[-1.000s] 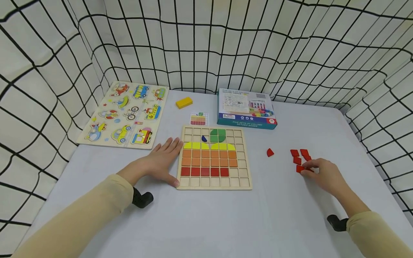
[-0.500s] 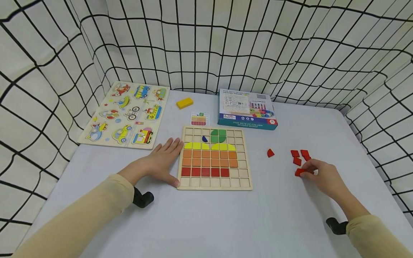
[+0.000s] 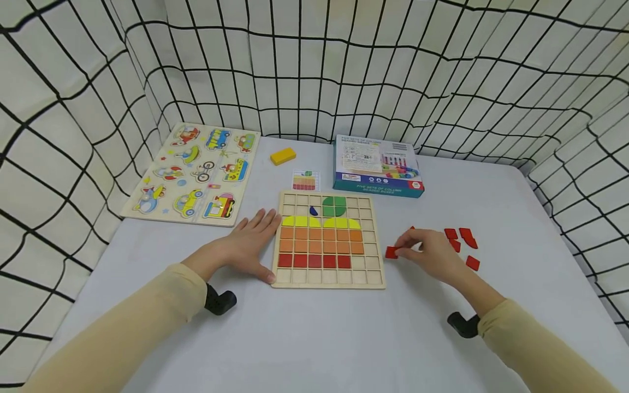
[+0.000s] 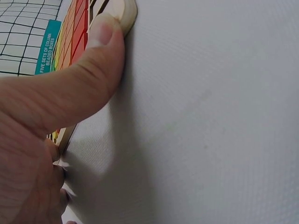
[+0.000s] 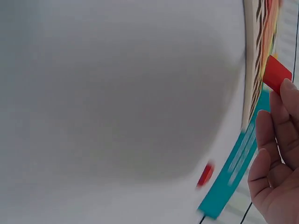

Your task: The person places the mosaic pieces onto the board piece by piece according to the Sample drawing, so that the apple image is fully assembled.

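A wooden grid board (image 3: 371,278) lies mid-table. It bears green quarter-round tiles, a dark blue piece, yellow rounded tiles, two orange rows and a red row that stops short of the right side. My left hand (image 3: 245,248) rests at the board's left edge with fingers straight; its thumb (image 4: 105,35) lies on the near corner. Just right of the board, my right hand (image 3: 434,256) pinches a red square tile (image 5: 277,74) between thumb and fingers, above the table. Several loose red tiles (image 3: 473,263) lie farther right. A red quarter-round piece (image 3: 412,227) is mostly hidden behind the right hand.
Behind the board lie a small pattern card (image 3: 306,180), a yellow block (image 3: 283,156) and a teal-edged box (image 3: 378,166). A wooden vehicle puzzle (image 3: 194,174) lies at the back left. Black netting (image 3: 314,71) surrounds the table's sides and back.
My right hand has picked a red square tile from the loose group and carried it left, close to the board's right edge. The left hand stays on the board's left edge.
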The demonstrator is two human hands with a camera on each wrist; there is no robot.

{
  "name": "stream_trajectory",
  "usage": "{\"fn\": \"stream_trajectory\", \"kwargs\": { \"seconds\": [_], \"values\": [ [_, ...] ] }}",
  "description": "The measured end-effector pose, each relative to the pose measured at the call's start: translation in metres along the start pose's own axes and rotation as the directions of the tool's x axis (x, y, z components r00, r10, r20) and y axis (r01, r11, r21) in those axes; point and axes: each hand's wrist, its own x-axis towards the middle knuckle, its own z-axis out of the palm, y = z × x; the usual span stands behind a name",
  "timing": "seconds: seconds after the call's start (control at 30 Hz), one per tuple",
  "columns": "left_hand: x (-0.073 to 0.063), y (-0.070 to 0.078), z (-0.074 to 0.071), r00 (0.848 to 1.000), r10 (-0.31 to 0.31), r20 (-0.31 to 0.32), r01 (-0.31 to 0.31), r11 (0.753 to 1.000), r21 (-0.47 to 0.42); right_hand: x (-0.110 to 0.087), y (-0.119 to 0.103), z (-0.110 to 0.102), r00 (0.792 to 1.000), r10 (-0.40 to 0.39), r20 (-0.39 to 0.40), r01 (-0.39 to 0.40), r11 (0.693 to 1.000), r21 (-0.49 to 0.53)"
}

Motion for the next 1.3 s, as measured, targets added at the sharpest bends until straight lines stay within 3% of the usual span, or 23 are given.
{"fn": "stream_trajectory", "kwargs": {
  "seconds": [0.2, 0.37, 0.57, 0.83, 1.13, 1.3],
  "values": [
    [0.003, 0.001, 0.001, 1.000, 0.002, 0.004, -0.002, 1.000, -0.001, 0.014, -0.032, 0.023, 0.992, -0.059, 0.112, 0.051, 0.996, 0.072],
    [0.005, 0.001, 0.000, 1.000, 0.006, 0.005, -0.006, 1.000, 0.011, 0.015, -0.041, 0.031, 0.988, -0.065, 0.139, 0.050, 0.993, 0.106],
    [0.004, 0.001, -0.002, 1.000, 0.005, 0.003, -0.005, 1.000, 0.023, 0.016, -0.044, 0.036, 0.991, -0.048, 0.124, 0.039, 0.997, 0.071],
    [0.003, 0.003, -0.003, 1.000, 0.003, 0.004, -0.003, 1.000, 0.021, 0.019, -0.051, 0.043, 0.992, -0.063, 0.112, 0.071, 0.996, -0.062],
    [0.001, 0.002, -0.001, 1.000, -0.001, 0.002, 0.001, 1.000, 0.015, 0.017, -0.051, 0.040, 0.995, -0.030, 0.096, 0.035, 0.998, -0.051],
    [0.000, 0.002, 0.000, 1.000, -0.006, 0.001, 0.006, 1.000, 0.013, 0.012, -0.031, 0.023, 0.999, -0.034, 0.034, 0.035, 0.998, -0.043]
  ]
}}
